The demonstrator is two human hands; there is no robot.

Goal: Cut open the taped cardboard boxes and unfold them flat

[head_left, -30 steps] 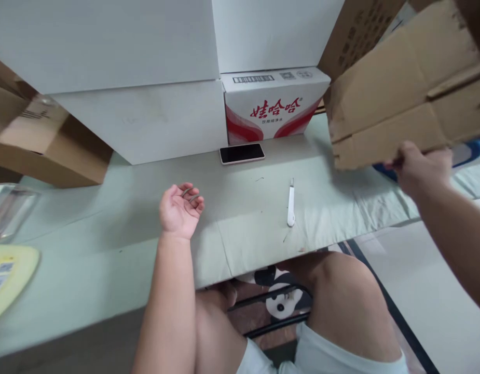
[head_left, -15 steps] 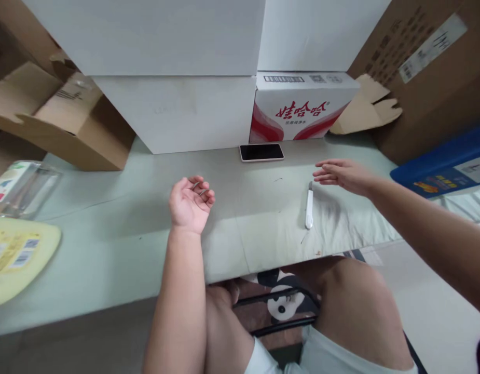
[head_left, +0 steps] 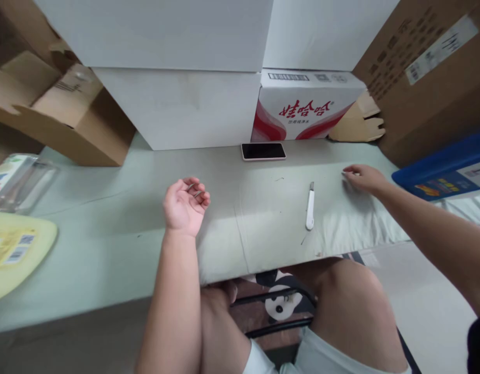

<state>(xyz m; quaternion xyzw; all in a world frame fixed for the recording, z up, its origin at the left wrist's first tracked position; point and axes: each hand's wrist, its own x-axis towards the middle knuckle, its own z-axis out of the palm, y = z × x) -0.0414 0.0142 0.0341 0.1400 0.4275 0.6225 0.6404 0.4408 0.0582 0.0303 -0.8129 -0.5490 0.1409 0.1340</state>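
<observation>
My left hand (head_left: 186, 206) rests palm up above the table, its fingers loosely curled and apart, with nothing in it. My right hand (head_left: 362, 178) is at the right side of the table, fingertips pinched together. A small pale bit shows at those fingertips, too small to name. Left of my right hand lies a white utility knife (head_left: 310, 209), its blade end pointing away from me; neither hand touches it. A phone (head_left: 263, 151) with a dark screen lies flat at the back, against the boxes.
White boxes (head_left: 177, 109) and a red-and-white carton (head_left: 305, 111) line the back. A torn cardboard piece (head_left: 356, 124) and a large brown box (head_left: 426, 93) are right, near a blue container (head_left: 446, 171). An opened cardboard box (head_left: 99, 130), a clear package (head_left: 24, 182) and a yellow pack (head_left: 22, 249) sit left.
My right hand has moved right, away from the utility knife, and its stretched fingers have closed to a pinch. The torn cardboard piece sits lower and further left. My left hand keeps its pose.
</observation>
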